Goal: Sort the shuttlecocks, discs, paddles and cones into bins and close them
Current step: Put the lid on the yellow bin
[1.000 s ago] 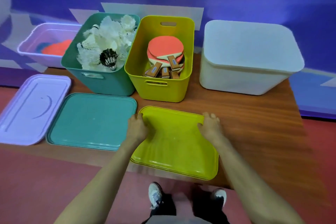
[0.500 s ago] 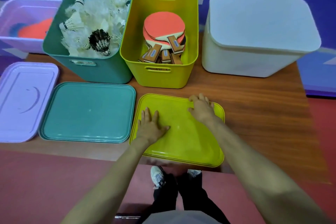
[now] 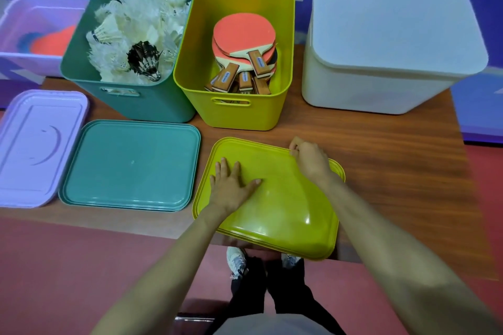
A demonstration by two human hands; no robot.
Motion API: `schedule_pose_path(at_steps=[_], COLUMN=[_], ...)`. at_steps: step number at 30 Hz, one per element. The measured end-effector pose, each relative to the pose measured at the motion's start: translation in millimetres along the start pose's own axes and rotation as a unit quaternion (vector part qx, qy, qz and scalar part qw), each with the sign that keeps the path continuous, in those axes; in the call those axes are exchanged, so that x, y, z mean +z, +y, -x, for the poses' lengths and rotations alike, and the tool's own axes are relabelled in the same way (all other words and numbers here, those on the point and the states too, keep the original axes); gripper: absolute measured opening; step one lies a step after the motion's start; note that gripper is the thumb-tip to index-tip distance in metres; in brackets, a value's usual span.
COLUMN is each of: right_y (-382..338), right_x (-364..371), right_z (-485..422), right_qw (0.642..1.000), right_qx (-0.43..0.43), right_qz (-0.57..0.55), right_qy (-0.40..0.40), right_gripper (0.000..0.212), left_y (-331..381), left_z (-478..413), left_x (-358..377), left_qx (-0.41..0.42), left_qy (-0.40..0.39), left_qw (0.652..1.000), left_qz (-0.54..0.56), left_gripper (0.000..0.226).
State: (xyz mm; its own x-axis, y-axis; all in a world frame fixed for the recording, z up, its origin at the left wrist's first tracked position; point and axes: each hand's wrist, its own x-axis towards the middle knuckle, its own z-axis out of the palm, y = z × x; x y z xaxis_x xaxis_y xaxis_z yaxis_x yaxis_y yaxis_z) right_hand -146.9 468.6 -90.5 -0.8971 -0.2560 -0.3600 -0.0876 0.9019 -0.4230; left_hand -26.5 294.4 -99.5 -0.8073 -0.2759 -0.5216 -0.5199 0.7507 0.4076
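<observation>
A yellow lid (image 3: 283, 215) lies on the table's front edge, partly overhanging it. My left hand (image 3: 231, 185) rests flat on the lid with fingers spread. My right hand (image 3: 310, 160) curls its fingers over the lid's far right rim. Behind the lid stands the open yellow bin (image 3: 285, 35) with several red paddles (image 3: 245, 43). Left of it, the teal bin (image 3: 81, 62) holds white shuttlecocks (image 3: 141, 27) and a dark one. The teal lid (image 3: 130, 166) and the lilac lid (image 3: 35, 144) lie flat at front left.
A white bin (image 3: 381, 81) with its lid on stands at the back right. A lilac bin (image 3: 16, 35) with orange items inside sits at the far left. Bare wooden table (image 3: 394, 166) shows to the right. My shoes show on the red floor below.
The hands gripped the lid's two sides a second ago. Now the left lies flat on its top and the right has shifted to the far right rim. The view has moved closer.
</observation>
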Motion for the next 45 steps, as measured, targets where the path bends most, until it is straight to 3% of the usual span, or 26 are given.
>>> schedule_pose_path(at_steps=[3,7,11,17,20,25,28,33,37,45], right_y=[-2,-16,-35,-66,-77,-87,-92,-111,-131,-168], right_x=[-18,-63,-103,-116,-117,-131,-131,-109,-86,-53], right_z=[11,34,57,75,78,74,68,64,59,53], right_qw=[0.996,0.975,0.957,0.945,0.948,0.935,0.913,0.880,0.872,0.863], right_qx=[-0.017,-0.083,-0.128,-0.172,-0.191,-0.199,-0.211,-0.215,-0.198,-0.144], right_qz=[-0.074,-0.200,-0.258,-0.278,-0.253,-0.256,-0.268,-0.291,-0.319,-0.378], right_qy=[0.038,0.044,0.037,0.016,-0.011,-0.147,-0.221,-0.307,-0.312,-0.301], right_gripper=[0.011,0.014,0.017,0.021,0.022,0.028,0.028,0.021,0.025,0.043], left_y=[27,77,101,95,91,92,85,69,68,69], left_z=[8,36,59,68,68,79,87,102,122,158], left_x=[-14,-38,-57,-76,-83,-87,-91,-104,-109,-120], left_qx=[0.074,0.153,0.167,0.062,0.019,-0.021,-0.025,-0.019,0.002,0.035], left_qy=[0.120,0.214,0.302,0.307,0.277,0.287,0.282,0.342,0.400,0.476], left_qw=[0.989,0.964,0.936,0.935,0.889,0.826,0.834,0.854,0.863,0.809], left_qz=[0.044,0.049,0.061,0.166,0.364,0.486,0.473,0.392,0.310,0.343], left_gripper=[0.053,0.041,0.022,0.042,0.052,0.034,0.035,0.025,0.019,0.020])
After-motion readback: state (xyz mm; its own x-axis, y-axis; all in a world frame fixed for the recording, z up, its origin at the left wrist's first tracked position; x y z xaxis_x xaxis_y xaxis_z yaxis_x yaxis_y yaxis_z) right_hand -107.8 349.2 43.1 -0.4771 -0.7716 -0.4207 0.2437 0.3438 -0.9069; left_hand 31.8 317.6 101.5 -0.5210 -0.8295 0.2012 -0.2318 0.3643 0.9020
